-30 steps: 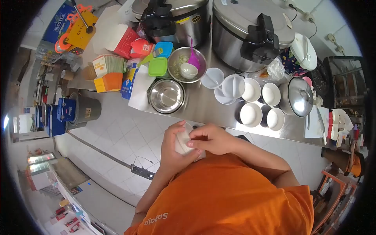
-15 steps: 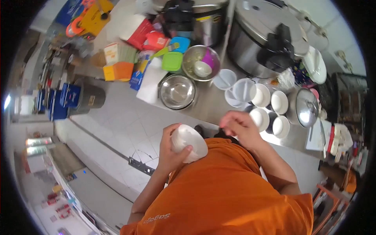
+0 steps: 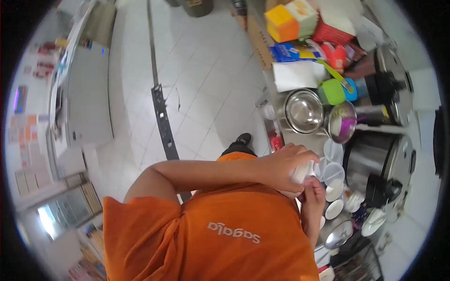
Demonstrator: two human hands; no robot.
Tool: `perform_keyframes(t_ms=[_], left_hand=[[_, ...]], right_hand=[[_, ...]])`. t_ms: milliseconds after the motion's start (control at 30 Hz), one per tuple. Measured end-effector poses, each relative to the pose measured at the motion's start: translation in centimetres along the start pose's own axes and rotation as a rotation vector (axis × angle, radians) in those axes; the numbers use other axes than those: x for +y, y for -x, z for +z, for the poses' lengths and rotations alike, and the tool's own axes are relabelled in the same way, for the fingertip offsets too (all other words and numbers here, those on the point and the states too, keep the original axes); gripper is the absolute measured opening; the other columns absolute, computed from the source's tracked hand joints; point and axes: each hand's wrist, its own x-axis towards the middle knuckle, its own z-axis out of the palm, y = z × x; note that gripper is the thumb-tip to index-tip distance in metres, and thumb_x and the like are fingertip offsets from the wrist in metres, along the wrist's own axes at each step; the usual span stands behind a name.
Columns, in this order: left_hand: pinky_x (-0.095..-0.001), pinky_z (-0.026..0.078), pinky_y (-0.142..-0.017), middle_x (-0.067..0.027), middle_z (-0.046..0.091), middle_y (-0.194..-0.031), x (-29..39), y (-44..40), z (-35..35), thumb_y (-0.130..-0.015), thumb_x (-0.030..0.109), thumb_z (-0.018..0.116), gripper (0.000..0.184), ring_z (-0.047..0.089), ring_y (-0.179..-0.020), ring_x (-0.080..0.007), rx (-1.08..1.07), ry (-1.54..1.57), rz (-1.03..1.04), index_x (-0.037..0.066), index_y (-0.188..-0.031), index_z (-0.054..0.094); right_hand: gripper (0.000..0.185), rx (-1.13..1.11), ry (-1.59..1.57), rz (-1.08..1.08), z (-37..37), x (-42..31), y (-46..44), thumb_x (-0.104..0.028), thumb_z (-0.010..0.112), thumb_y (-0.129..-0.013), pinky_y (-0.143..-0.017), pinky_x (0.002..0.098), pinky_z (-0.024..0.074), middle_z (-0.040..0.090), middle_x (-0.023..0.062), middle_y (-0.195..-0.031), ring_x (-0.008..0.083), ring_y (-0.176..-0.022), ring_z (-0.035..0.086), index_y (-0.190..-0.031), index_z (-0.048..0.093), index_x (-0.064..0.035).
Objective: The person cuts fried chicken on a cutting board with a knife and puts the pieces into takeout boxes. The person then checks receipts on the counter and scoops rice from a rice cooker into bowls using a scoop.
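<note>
Both hands, apart half a second ago, have come together near the surface (image 3: 313,140), suggesting the work has become two-handed. The left hand (image 3: 281,167) grasps a stack of white cups (image 3: 302,173); the right hand's (image 3: 313,194) grip cannot be determined. A steel bowl (image 3: 340,138) contains a purple utensil (image 3: 348,125); the standing white cups' (image 3: 334,209) contents are indistinct.

The left fingers (image 3: 305,156) hold white bowls (image 3: 301,172), with the right fingers (image 3: 317,186) close beside.
</note>
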Motion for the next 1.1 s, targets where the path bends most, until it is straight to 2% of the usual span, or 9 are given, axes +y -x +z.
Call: perform_keyframes(t_ms=[133, 233, 267, 300, 367, 500, 700, 867, 1100], left_hand=[[-0.0439, 0.04, -0.1, -0.0155, 0.055, -0.118, -2.9, 1.6, -1.3, -0.074, 0.029, 0.081, 0.066, 0.05, -0.115, -0.0352, 0.1, 0.043, 0.005, 0.008, -0.129, 0.053], [-0.0414, 0.042, -0.099, -0.0153, 0.056, -0.12, -6.7, 2.9, -4.4, -0.075, 0.031, 0.083, 0.062, 0.052, -0.116, -0.0309, -0.039, 0.118, -0.08, 0.008, -0.126, 0.056], [-0.0404, 0.043, -0.099, -0.0153, 0.057, -0.121, -8.0, 3.5, -6.3, -0.075, 0.031, 0.083, 0.061, 0.053, -0.116, -0.0292, -0.119, 0.146, -0.116, 0.007, -0.125, 0.057], [-0.039, 0.044, -0.097, -0.0154, 0.058, -0.121, -9.7, 4.5, -7.7, -0.074, 0.031, 0.085, 0.061, 0.055, -0.115, -0.0276, -0.165, 0.315, -0.264, 0.006, -0.123, 0.058], [-0.0375, 0.047, -0.092, -0.0156, 0.059, -0.122, -14.1, 7.1, -9.2, -0.072, 0.03, 0.086, 0.056, 0.057, -0.113, -0.0255, -0.171, 0.586, -0.479, 0.004, -0.115, 0.061], [-0.0408, 0.051, -0.089, -0.0172, 0.059, -0.125, -27.4, 9.4, -8.3, -0.069, 0.029, 0.088, 0.044, 0.058, -0.112, -0.0296, -0.083, 0.167, -0.661, 0.004, -0.099, 0.068], [-0.048, 0.048, -0.099, -0.0156, 0.058, -0.131, -40.2, 2.1, -2.2, -0.058, 0.033, 0.089, 0.05, 0.048, -0.124, -0.0382, 0.127, -0.369, -0.336, 0.007, -0.098, 0.072], [-0.0435, 0.05, -0.097, -0.0101, 0.06, -0.132, -49.4, -6.5, 2.3, -0.077, 0.031, 0.073, 0.036, 0.046, -0.131, -0.0374, -0.029, -0.67, -0.439, 0.013, -0.107, 0.074], [-0.0429, 0.042, -0.104, -0.01, 0.065, -0.124, -61.3, -10.1, 11.0, -0.092, 0.031, 0.056, 0.036, 0.058, -0.12, -0.0275, 0.486, 0.626, -0.326, 0.014, -0.122, 0.065]], right_hand=[[0.029, 0.485, 0.097, -0.218, -3.5, -5.4, 0.6, -0.015, 0.048, -0.097, -0.082, 0.0348, 0.0532, 0.064, 0.0091, -0.111, 0.0227, -0.102, 0.065, -0.117, 0.062, 0.0008], [0.02, 0.29, 0.905, -0.368, -9.3, -3.1, -2.4, -0.017, 0.053, -0.096, -0.067, 0.0347, 0.051, 0.064, 0.0058, -0.093, 0.0191, -0.083, 0.065, -0.095, 0.06, 0.0015], [0.019, 0.093, 0.981, -0.199, -7.2, -2.9, -3.9, -0.016, 0.056, -0.094, -0.065, 0.0377, 0.0487, 0.063, 0.0076, -0.081, 0.0248, -0.075, 0.063, -0.087, 0.057, 0.0019], [0.016, 0.051, 1.34, -0.436, -5.8, -0.7, -5.8, -0.013, 0.059, -0.09, -0.067, 0.0419, 0.0494, 0.064, 0.0138, -0.078, 0.0344, -0.075, 0.063, -0.084, 0.058, 0.0012], [0.016, 0.076, 1.63, -0.398, -4.8, 5.5, -9.6, -0.015, 0.063, -0.088, -0.074, 0.0457, 0.0516, 0.065, 0.0184, -0.094, 0.0398, -0.088, 0.064, -0.095, 0.062, -0.0001], [0.045, 0.188, 1.495, -0.488, -3.8, 9.2, -10.9, -0.017, 0.067, -0.089, -0.079, 0.0443, 0.0525, 0.06, 0.0226, -0.119, 0.0378, -0.095, 0.064, -0.127, 0.055, 0.004], [0.034, 0.337, 1.291, -0.098, -3.4, 6.9, -5.1, -0.017, 0.067, -0.091, -0.068, 0.0364, 0.0509, 0.068, 0.0155, -0.1, 0.0245, -0.081, 0.065, -0.119, 0.063, 0.002], [0.028, 0.417, 1.263, 0.181, -3.9, 10.0, 0.7, -0.02, 0.066, -0.093, -0.062, 0.0353, 0.0502, 0.07, 0.0122, -0.093, 0.0214, -0.078, 0.066, -0.113, 0.067, -0.0009], [0.026, 0.448, 1.035, 0.39, -0.9, 14.3, 3.3, -0.015, 0.066, -0.089, -0.065, 0.0352, 0.0534, 0.072, 0.0144, -0.088, 0.024, -0.076, 0.069, -0.11, 0.068, 0.0016]])
